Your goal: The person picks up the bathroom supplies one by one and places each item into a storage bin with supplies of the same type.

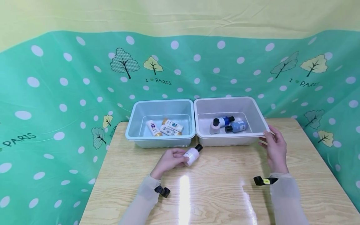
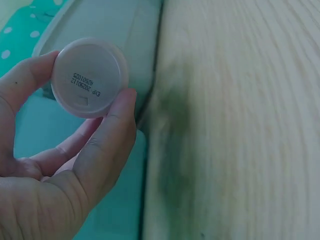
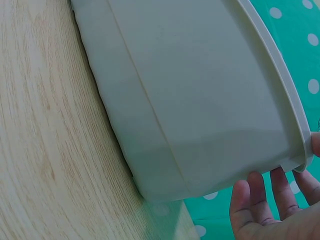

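Between thumb and fingers my left hand (image 1: 171,160) pinches a pale pink bottle (image 1: 192,156) with a black cap, held tilted in front of the two bins. The left wrist view shows its round base (image 2: 89,77) with printed characters. My right hand (image 1: 275,147) grips the front right corner of the light grey bin (image 1: 225,136); in the right wrist view its fingers (image 3: 255,197) lie under the rim, with the thumb partly out of frame. Inside that bin are another pink bottle (image 1: 215,127), a dark blue bottle (image 1: 223,121) and a lighter blue bottle (image 1: 238,126).
A light blue bin (image 1: 160,137) stands against the grey one on the left, holding several white tubes (image 1: 172,125) with gold caps. Both rest on a wooden table (image 1: 219,181). Behind hangs a green dotted cloth (image 1: 197,68).
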The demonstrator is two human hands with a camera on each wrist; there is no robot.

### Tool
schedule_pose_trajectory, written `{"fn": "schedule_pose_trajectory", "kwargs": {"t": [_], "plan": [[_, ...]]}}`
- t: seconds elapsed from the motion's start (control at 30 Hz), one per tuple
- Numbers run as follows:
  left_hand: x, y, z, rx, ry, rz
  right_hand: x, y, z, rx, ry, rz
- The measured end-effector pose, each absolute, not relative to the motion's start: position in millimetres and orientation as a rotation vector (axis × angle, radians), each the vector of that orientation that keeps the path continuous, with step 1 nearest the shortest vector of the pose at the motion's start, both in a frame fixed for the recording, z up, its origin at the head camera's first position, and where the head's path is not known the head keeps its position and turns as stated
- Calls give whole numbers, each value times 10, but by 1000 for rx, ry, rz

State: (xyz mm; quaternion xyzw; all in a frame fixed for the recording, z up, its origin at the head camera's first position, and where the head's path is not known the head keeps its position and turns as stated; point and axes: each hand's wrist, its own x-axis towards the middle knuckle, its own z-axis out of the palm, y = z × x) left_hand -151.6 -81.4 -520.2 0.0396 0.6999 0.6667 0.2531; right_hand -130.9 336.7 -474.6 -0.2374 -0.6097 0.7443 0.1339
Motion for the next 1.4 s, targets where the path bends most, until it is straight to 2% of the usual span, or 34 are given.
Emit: {"fn": "schedule_pose_trajectory", "kwargs": {"t": [0.7, 1.03, 1.4], "plan": [[-1470, -647, -4549, 317, 1838, 1871, -1327, 3421, -4788, -667, -1745, 2193], [-1687, -510, -4290, 386, 1957, 1840, -1329, 3407, -4766, -654, -1733, 2188], [-2078, -351, -3941, 400, 1954, 1868, -1328, 3403, -4794, -653, -1736, 2183]]}}
